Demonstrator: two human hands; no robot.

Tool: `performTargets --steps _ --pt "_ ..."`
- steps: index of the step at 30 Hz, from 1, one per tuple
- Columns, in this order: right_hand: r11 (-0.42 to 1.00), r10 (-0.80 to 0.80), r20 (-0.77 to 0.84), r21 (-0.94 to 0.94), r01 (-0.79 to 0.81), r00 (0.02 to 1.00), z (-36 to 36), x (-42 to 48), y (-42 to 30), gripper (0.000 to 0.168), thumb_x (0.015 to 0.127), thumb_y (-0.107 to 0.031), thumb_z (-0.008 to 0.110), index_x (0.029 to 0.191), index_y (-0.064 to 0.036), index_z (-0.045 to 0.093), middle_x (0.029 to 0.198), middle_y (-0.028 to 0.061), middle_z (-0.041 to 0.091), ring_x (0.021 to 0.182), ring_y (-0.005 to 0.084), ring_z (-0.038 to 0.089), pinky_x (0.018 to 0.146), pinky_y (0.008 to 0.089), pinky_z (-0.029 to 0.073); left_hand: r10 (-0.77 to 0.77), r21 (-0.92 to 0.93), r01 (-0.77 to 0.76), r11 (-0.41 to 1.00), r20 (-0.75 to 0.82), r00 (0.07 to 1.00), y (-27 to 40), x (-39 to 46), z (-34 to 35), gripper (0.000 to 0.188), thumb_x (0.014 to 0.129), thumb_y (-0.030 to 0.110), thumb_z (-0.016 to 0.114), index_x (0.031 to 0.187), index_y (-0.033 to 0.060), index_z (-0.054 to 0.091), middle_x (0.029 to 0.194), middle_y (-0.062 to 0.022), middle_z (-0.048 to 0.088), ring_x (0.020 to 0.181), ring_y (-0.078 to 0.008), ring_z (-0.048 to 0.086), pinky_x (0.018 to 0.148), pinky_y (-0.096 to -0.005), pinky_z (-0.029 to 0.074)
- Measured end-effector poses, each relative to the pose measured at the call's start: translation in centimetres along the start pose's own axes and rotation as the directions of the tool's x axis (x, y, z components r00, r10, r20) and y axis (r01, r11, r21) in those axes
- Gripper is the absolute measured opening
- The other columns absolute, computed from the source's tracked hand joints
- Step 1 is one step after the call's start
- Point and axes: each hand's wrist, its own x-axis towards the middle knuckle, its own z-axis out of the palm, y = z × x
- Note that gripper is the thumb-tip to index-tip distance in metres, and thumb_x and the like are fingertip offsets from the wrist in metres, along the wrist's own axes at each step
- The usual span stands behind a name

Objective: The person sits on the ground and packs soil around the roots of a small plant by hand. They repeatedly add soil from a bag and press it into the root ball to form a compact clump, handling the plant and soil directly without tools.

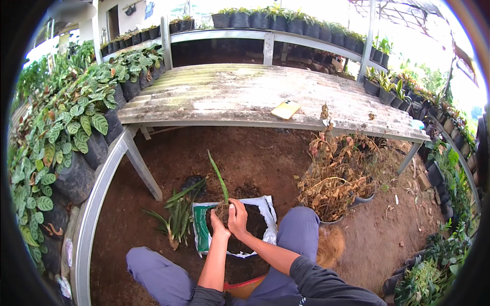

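Observation:
My left hand and my right hand cup a root ball from both sides. From it rises one long green leaf, which looks like a snake plant's. Beneath my hands an opened white and green plastic sack lies on the ground, with dark potting soil showing in its cut opening. Left of the sack lie several uprooted snake plants, roots towards me. A black plastic grow bag sits behind them. My fingertips are partly hidden by the roots and hands.
A corrugated-sheet bench on metal legs spans the front, with a yellow phone on it. Dried potted plants stand at right, near reddish-brown fibre beside my knee. Potted leafy plants line the left.

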Motion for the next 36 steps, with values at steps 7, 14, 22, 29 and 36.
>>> performTargets --steps 7,14,22,29,36 --pt "0.999 -0.009 -0.01 0.051 0.01 1.0 -0.1 -0.5 2.1 0.024 0.09 -0.008 0.046 0.098 0.006 0.063 0.093 0.0209 0.064 0.088 0.0392 0.062 0.08 0.042 0.049 -0.012 0.01 0.013 1.0 -0.091 0.996 -1.1 -1.1 0.7 0.061 0.097 0.054 0.03 0.129 0.0071 0.053 0.126 -0.0116 0.059 0.115 -0.0278 0.058 0.1 -0.041 0.044" --pt "0.971 0.206 0.109 0.103 -0.218 0.972 0.0 1.1 2.7 0.029 0.094 -0.013 0.042 0.105 0.004 0.063 0.095 0.0219 0.065 0.091 0.0369 0.063 0.082 0.0394 0.048 -0.054 -0.067 0.052 0.996 -0.042 0.998 0.3 -0.9 1.3 0.044 0.096 0.044 0.035 0.114 0.0123 0.06 0.109 -0.0054 0.066 0.096 -0.0246 0.065 0.085 -0.0389 0.051" --pt "0.996 0.001 0.127 0.09 -0.013 0.992 0.1 2.2 1.7 0.03 0.097 -0.017 0.043 0.11 0.003 0.061 0.106 0.0197 0.062 0.097 0.034 0.059 0.086 0.0374 0.046 -0.104 -0.058 0.107 0.993 0.058 0.993 2.2 -1.7 2.2 0.04 0.096 0.041 0.038 0.11 0.0114 0.062 0.105 -0.0041 0.068 0.096 -0.0219 0.066 0.084 -0.0399 0.053" --pt "0.996 0.049 0.084 0.074 -0.055 0.995 0.1 0.8 -0.1 0.038 0.097 -0.027 0.047 0.119 0.002 0.057 0.116 0.0214 0.058 0.111 0.0383 0.055 0.097 0.0412 0.042 -0.018 -0.053 0.023 0.998 0.096 0.995 2.3 -1.5 1.9 0.04 0.098 0.037 0.037 0.109 0.0078 0.062 0.102 -0.0071 0.068 0.093 -0.0231 0.067 0.084 -0.038 0.053" --pt "0.997 -0.077 0.055 -0.017 0.078 0.996 0.0 -0.1 0.2 0.029 0.088 -0.01 0.055 0.112 0.005 0.058 0.11 0.0215 0.06 0.103 0.0386 0.058 0.091 0.043 0.046 0.088 0.092 -0.095 0.991 0.077 0.993 1.2 -3.0 2.2 0.033 0.101 0.03 0.04 0.111 0.0078 0.062 0.103 -0.0051 0.066 0.093 -0.017 0.064 0.082 -0.0338 0.052"
